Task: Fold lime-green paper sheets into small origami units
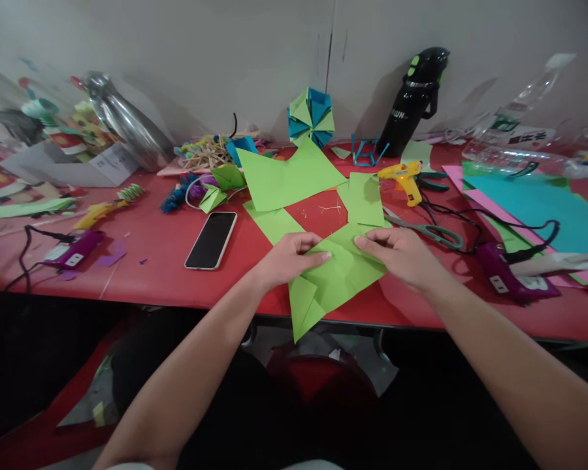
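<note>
A creased sheet of green paper lies over the front edge of the red table, with a folded corner pointing down toward me. My left hand pinches its left side between thumb and fingers. At the upper right edge of the same sheet, my right hand grips it with thumb and fingertips. Just behind are more green pieces: a large cut sheet with a peak, and a smaller one to its right.
A phone lies left of the paper. Scissors, a yellow glue gun and cables are at the right. Behind stand a folded paper ball and a black bottle. Purple power strips sit at both sides.
</note>
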Demonstrator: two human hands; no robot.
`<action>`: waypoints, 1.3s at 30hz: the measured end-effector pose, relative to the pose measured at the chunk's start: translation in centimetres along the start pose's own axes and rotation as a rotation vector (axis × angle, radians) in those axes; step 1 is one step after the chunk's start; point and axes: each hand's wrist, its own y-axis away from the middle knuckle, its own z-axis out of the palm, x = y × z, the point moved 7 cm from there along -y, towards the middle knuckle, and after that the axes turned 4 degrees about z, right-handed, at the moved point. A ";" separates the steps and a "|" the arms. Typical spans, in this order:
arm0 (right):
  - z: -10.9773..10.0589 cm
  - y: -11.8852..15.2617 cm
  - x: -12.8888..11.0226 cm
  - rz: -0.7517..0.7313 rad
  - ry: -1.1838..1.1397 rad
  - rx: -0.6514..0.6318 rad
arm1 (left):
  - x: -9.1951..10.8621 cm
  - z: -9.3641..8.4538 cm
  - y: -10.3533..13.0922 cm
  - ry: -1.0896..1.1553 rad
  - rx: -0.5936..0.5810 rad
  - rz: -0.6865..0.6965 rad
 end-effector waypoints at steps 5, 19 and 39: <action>0.3 0.0 -0.7 -0.084 0.055 -0.002 | 0.1 0.0 -0.2 -0.063 0.061 -0.041; 2.7 2.4 -2.9 -0.467 0.408 -0.186 | 0.5 -0.3 -0.3 -0.129 0.098 -0.019; -1.4 0.3 -1.5 -0.218 0.336 -0.073 | 2.0 -3.9 0.6 -0.236 0.233 0.051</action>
